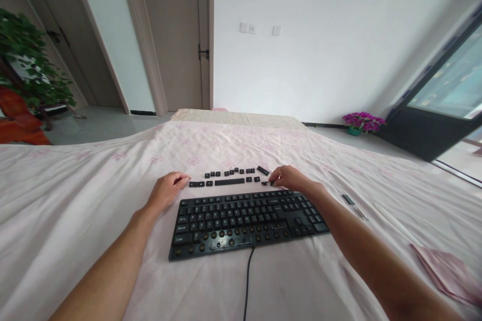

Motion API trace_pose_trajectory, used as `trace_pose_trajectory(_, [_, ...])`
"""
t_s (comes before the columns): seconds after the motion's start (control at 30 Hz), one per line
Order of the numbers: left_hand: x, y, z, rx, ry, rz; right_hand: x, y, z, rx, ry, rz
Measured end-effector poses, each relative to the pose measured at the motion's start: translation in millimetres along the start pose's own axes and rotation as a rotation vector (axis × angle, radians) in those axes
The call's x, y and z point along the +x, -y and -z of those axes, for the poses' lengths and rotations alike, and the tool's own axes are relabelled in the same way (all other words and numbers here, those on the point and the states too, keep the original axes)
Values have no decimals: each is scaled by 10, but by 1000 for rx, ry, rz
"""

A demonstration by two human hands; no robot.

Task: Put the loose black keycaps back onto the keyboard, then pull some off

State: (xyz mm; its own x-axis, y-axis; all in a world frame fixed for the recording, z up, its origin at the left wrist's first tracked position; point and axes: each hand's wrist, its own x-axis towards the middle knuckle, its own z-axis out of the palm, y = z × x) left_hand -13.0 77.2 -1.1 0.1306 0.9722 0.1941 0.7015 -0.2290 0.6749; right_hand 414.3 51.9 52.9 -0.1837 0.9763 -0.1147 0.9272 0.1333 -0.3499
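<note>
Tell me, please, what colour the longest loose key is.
The longest loose key is black, seen in the head view.

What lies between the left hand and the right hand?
In the head view, two rough rows of loose black keycaps lie between the left hand and the right hand, with the long space bar in the nearer row.

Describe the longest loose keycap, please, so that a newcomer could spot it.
On the pink-flowered cloth, find the black keyboard; loose keycaps lie in two rough rows beyond it. The longest loose keycap lies in the nearer row, a narrow bar far longer than its neighbours.
</note>
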Motion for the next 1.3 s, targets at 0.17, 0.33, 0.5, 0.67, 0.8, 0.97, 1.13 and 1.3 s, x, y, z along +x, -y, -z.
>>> trace_pose_trajectory(0.17, [12,36,-22,-1,-9,-15,59,48,12,47,-17,-20])
trace_pose_trajectory(0.33, [10,35,-25,5,-6,-19,121,57,-70,48,-43,-73])
trace_pose_trajectory(0.5, [15,48,-32,6,-17,-29,139,41,-106,69,-35,-65])
trace_pose_trajectory(0.67, [14,64,-36,-1,-15,-34,104,43,-114,78,-20,-8])
trace_pose_trajectory(0.8, [5,42,-26,4,-4,-25,106,50,-99,47,-73,-3])
trace_pose_trajectory(0.97, [13,54,-31,16,-20,-40,176,58,-89,14,-114,-28])
trace_pose_trajectory(1.13, [21,85,-40,17,-17,-29,197,70,-102,6,-104,-28])
trace_pose_trajectory(1.3, [-2,37,-17,27,6,16,147,110,-81,5,-136,-59])
